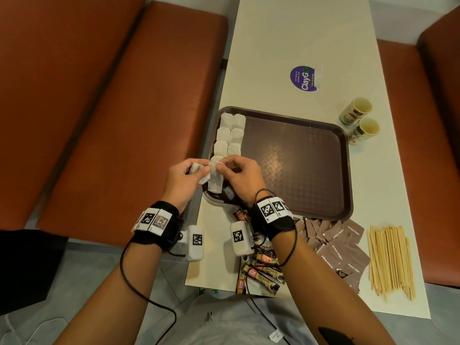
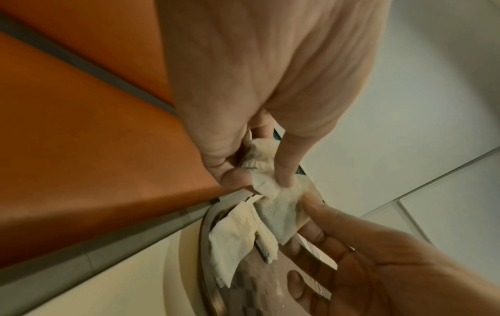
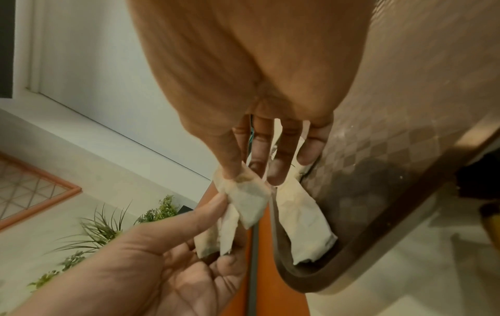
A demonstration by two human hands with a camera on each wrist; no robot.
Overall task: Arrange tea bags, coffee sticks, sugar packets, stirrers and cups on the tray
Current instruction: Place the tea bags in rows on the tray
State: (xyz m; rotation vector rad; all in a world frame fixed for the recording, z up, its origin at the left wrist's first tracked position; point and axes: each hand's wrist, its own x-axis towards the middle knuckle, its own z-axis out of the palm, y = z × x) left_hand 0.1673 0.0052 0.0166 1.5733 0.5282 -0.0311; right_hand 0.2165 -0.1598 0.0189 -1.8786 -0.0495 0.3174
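Note:
Both hands hover over the near-left corner of the brown tray (image 1: 311, 135). My left hand (image 1: 198, 170) grips a small bunch of white tea bags (image 1: 196, 169). My right hand (image 1: 221, 166) pinches one tea bag (image 1: 215, 181) of that bunch between thumb and forefinger. In the right wrist view the pinched tea bag (image 3: 249, 198) hangs beside the tray rim (image 3: 360, 241). Several tea bags (image 1: 230, 135) lie in two columns along the tray's left side. Two paper cups (image 1: 359, 120), wooden stirrers (image 1: 390, 262), brown sugar packets (image 1: 341, 250) and coffee sticks (image 1: 263, 270) lie on the table off the tray.
The cream table (image 1: 298, 33) is narrow, with orange bench seats (image 1: 112, 108) on both sides. A purple round sticker (image 1: 305, 78) sits beyond the tray. Cables run from both wrist bands toward my lap. Most of the tray floor is bare.

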